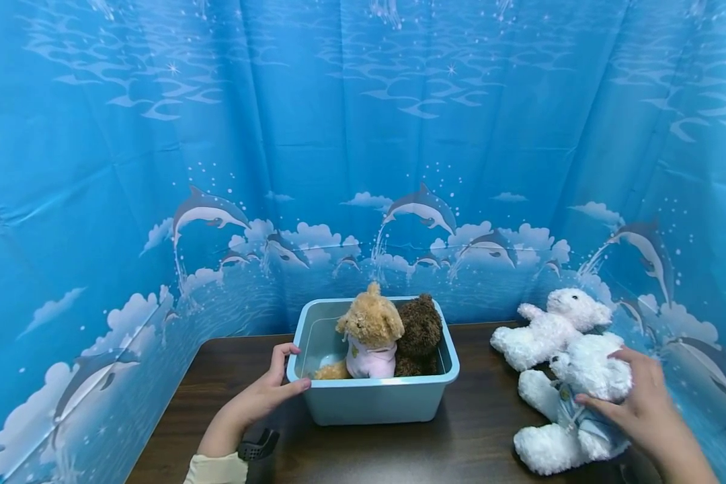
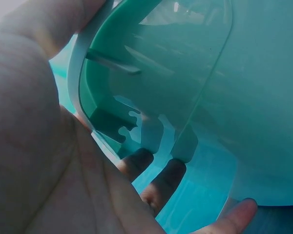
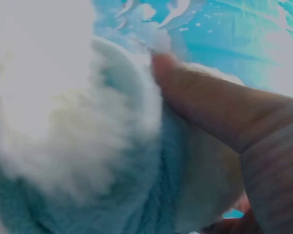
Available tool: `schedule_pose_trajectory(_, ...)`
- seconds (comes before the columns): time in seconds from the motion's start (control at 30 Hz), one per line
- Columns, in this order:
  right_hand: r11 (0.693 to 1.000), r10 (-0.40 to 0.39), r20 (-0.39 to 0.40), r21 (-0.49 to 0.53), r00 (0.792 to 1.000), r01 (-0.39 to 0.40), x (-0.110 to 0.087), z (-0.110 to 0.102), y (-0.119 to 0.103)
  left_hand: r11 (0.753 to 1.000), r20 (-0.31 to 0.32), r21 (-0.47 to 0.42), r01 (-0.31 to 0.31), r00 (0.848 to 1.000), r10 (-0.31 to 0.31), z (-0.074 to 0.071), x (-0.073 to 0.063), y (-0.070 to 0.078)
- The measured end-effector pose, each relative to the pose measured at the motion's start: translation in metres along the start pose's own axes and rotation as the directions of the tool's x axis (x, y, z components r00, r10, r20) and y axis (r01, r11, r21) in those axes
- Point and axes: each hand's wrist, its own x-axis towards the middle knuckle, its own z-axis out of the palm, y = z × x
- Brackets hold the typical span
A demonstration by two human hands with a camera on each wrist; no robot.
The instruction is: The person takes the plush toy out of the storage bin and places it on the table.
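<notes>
In the head view, my left hand [image 1: 265, 390] grips the left end of a light blue-green plastic bin [image 1: 378, 405], its thumb along the front rim. The left wrist view shows fingertips [image 2: 172, 170] against the bin wall [image 2: 263, 122]. Inside the bin sit a tan teddy bear [image 1: 372, 323] in a pale pink top and a dark brown teddy bear [image 1: 420, 327]. On the right, my right hand [image 1: 641, 396] holds a white teddy bear [image 1: 589, 366] in blue clothing around its upper body. The right wrist view shows the thumb [image 3: 200, 95] across its blue clothing [image 3: 168, 161].
Behind the held bear lies another whitish teddy bear [image 1: 547, 333], close against it. A dark wood table [image 1: 472, 430] carries everything. Blue dolphin-print curtains [image 1: 351, 168] stand along the back and both sides. A dark band [image 1: 259, 445] circles the left wrist.
</notes>
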Motion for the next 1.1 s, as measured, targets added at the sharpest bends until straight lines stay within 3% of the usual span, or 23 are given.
schedule_pose_trajectory(0.17, 0.981, 0.183, -0.082, -0.054, 0.980, -0.188, -0.007, -0.001, 0.006, 1.000, 0.002, 0.006, -0.008, 1.000, 0.008, -0.001, 0.000, -0.001)
schedule_pose_trajectory(0.4, 0.955, 0.259, -0.049, -0.139, 0.965, -0.263, -0.013, -0.004, 0.024, 1.000, 0.002, 0.005, -0.014, 1.000, 0.014, -0.002, 0.001, -0.001)
schedule_pose_trajectory(0.5, 0.913, 0.370, -0.020, -0.178, 0.929, -0.367, -0.013, -0.006, 0.031, 1.000, 0.004, -0.003, -0.019, 1.000, 0.019, -0.002, 0.001, -0.002)
schedule_pose_trajectory(0.63, 0.856, 0.493, -0.070, -0.138, 0.867, -0.498, -0.011, -0.002, 0.036, 1.000, 0.003, -0.002, -0.013, 1.000, 0.013, -0.001, 0.000, -0.002)
schedule_pose_trajectory(0.97, 0.813, 0.575, -0.194, 0.020, 0.795, -0.582, -0.011, 0.016, 0.055, 0.999, 0.012, -0.014, -0.034, 0.999, 0.034, 0.002, -0.001, -0.001)
schedule_pose_trajectory(1.1, 0.805, 0.588, -0.167, 0.022, 0.791, -0.593, -0.010, 0.015, 0.055, 0.999, 0.008, -0.010, -0.030, 1.000, 0.030, 0.001, -0.001, 0.001)
